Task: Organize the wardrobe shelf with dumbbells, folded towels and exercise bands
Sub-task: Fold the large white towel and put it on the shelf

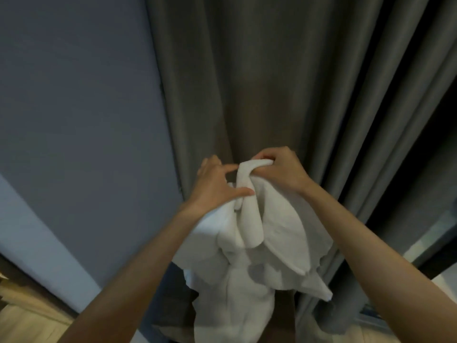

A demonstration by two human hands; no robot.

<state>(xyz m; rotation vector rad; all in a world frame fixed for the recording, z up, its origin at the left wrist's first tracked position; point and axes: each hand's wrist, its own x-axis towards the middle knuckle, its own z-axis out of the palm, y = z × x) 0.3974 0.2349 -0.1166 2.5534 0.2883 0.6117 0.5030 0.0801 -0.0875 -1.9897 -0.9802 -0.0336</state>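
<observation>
A white towel [249,256] hangs crumpled in the air in front of me, held up at chest height. My right hand [279,168] grips a bunched fold at the towel's top edge, fingers curled over it. My left hand [215,183] pinches the towel just beside it, thumb pressed against a rolled strip of cloth and forefinger reaching toward the right hand. The towel's lower part drapes down between my forearms. No dumbbells, bands or shelf are in view.
A grey curtain [284,82] hangs straight ahead, close behind the towel. A blue-grey wall [79,107] fills the left side. A pale wooden floor [27,320] shows at the bottom left, and a dark window area [435,169] lies at the right.
</observation>
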